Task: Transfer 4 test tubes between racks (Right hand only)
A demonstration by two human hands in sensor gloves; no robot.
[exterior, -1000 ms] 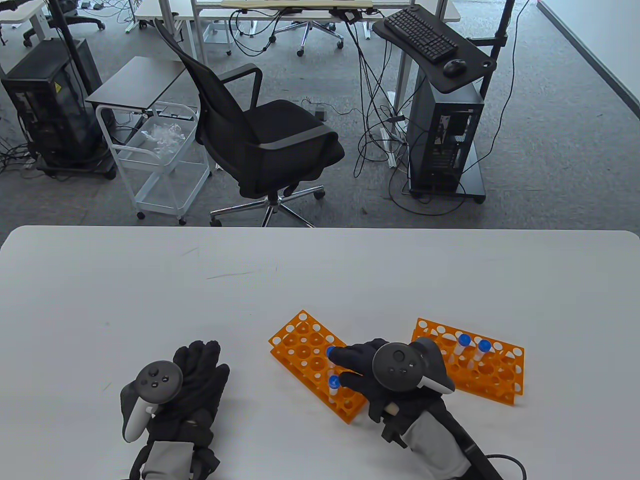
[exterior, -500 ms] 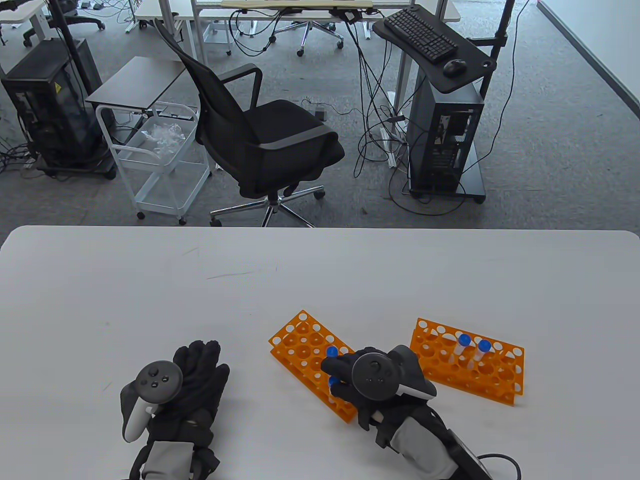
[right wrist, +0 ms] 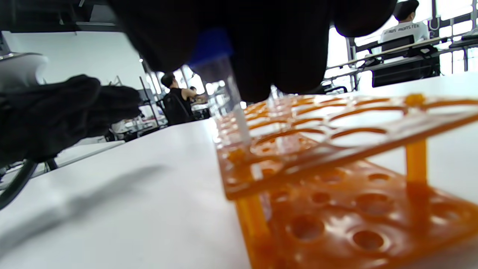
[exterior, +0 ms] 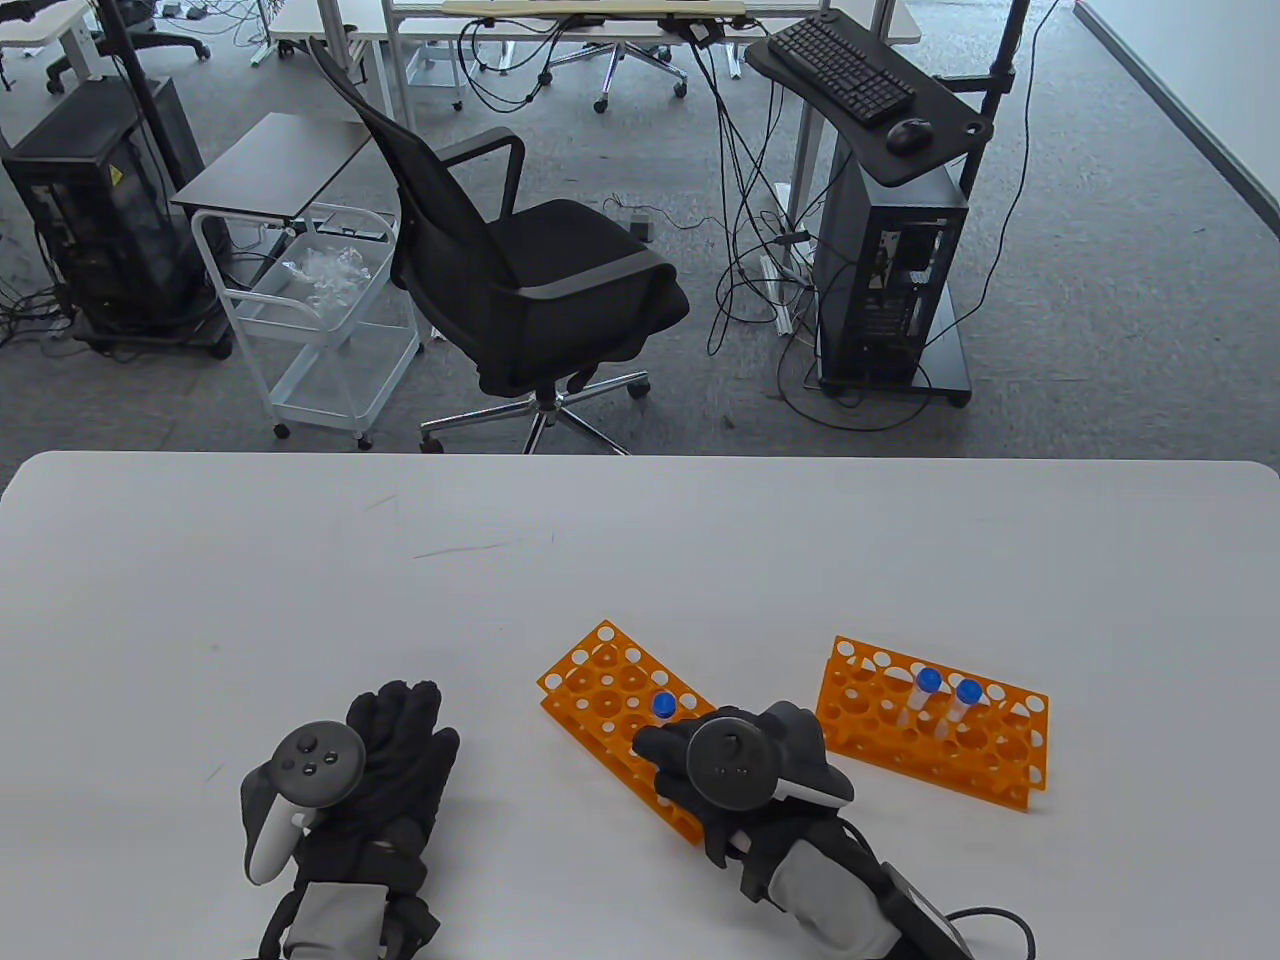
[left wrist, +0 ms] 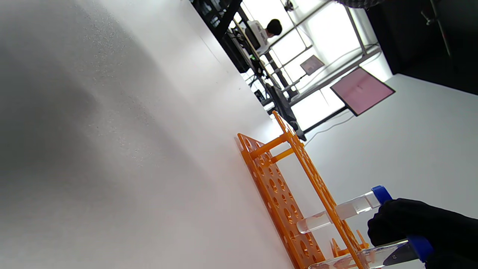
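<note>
While our right hand [exterior: 735, 775] sits over the near end of the left rack [exterior: 600, 690] in the table view, its fingers curl down onto a tube we cannot see from above; a second blue-capped tube [exterior: 662, 704] stands just beyond our knuckles in the same rack. The right rack [exterior: 1000, 760] lies well apart to the right, with two capped tubes [exterior: 945, 700] upright in its far rows. Our left hand [exterior: 370, 770] rests flat on the table [exterior: 300, 580], fingers spread, holding nothing and farther from both racks, so the right one is the nearer as well as the one the task names.

From the left wrist view, tilted hard, our right fingers [left wrist: 407, 224] close around the blue cap of the gripped tube [left wrist: 373, 257], whose clear body passes through the rack's top plate; its neighbour [left wrist: 343, 211] stands free beside it.

At the right wrist view, our fingers [right wrist: 261, 48] pinch the capped tube [right wrist: 220, 71] from above, its long axis upright and its lower part down in a corner hole of the rack [right wrist: 336, 149]. We judge the coming move turns on that axis: the tube has to travel along it, square to the top plate. Which rack is source and which is goal we cannot tell.
</note>
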